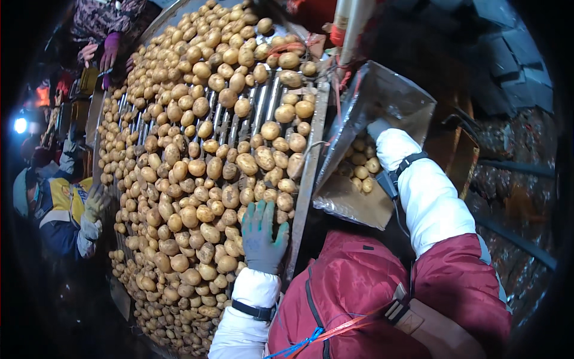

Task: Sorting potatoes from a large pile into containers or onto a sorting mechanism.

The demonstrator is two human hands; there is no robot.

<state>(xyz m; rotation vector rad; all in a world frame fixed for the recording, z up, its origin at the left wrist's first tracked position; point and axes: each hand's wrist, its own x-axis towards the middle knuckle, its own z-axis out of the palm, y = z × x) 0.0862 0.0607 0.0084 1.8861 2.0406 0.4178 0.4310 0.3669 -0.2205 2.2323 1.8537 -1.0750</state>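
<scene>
My left hand [263, 236], in a grey glove with green fingers, rests flat and spread on the near right part of a wide heap of potatoes [179, 170]. Nothing is gripped in it. The potatoes cover a sorting table of metal rollers [261, 103], whose bars show through gaps at the far side. To the right, a cardboard box lined with clear plastic [406, 99] stands tilted against the table's edge, with several potatoes [360, 170] at its bottom. Inside this box reaches my right hand [378, 127]; its fingers are hidden, so whether they hold anything cannot be seen.
A metal rail [312, 161] runs between table and box. Another open cardboard box [463, 155] stands to the right. Across the table at left works a person in a yellow and blue vest [63, 200]; another person's purple-gloved hand [110, 51] is at the far left corner.
</scene>
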